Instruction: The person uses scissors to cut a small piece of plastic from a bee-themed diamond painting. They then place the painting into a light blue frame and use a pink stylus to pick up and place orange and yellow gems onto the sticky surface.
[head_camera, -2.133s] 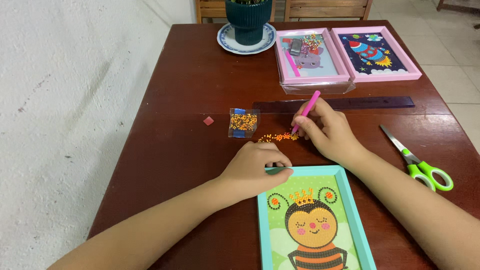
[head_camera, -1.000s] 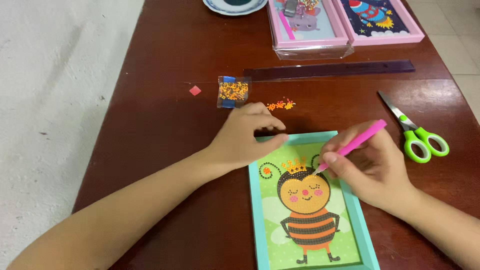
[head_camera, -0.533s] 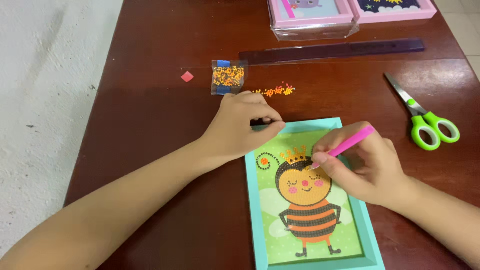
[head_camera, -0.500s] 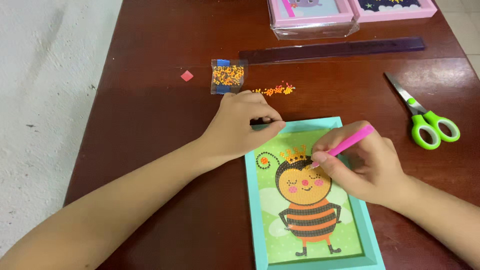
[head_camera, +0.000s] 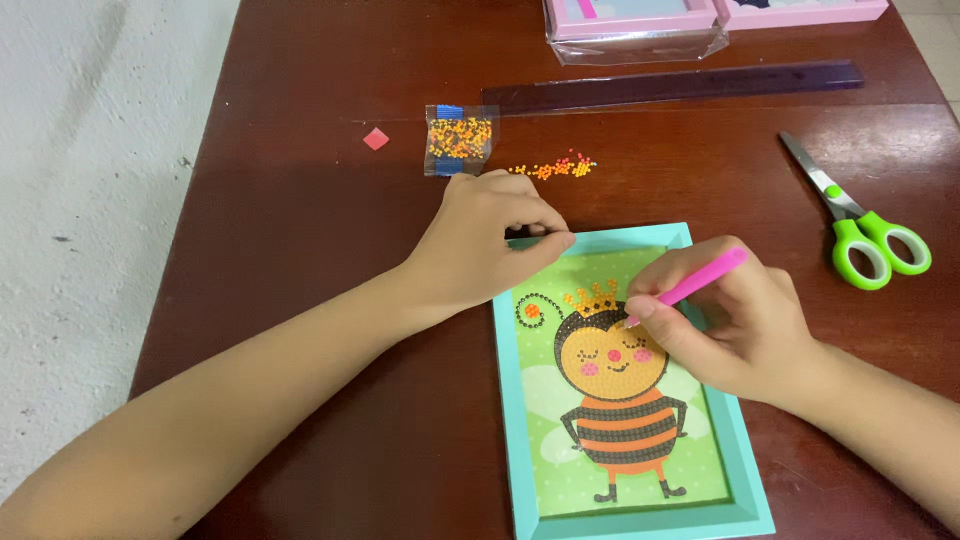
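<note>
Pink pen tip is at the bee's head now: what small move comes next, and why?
Probably press the pink pen tip straight down onto the bee picture. The right hand holds its tip at the head's upper right edge, and the left hand rests on the teal frame corner.

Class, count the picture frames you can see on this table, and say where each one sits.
3. A teal frame with the bee picture lies under both hands. Two pink frames sit at the far edge, one left of the other, both cut off by the view; more may be hidden.
</note>
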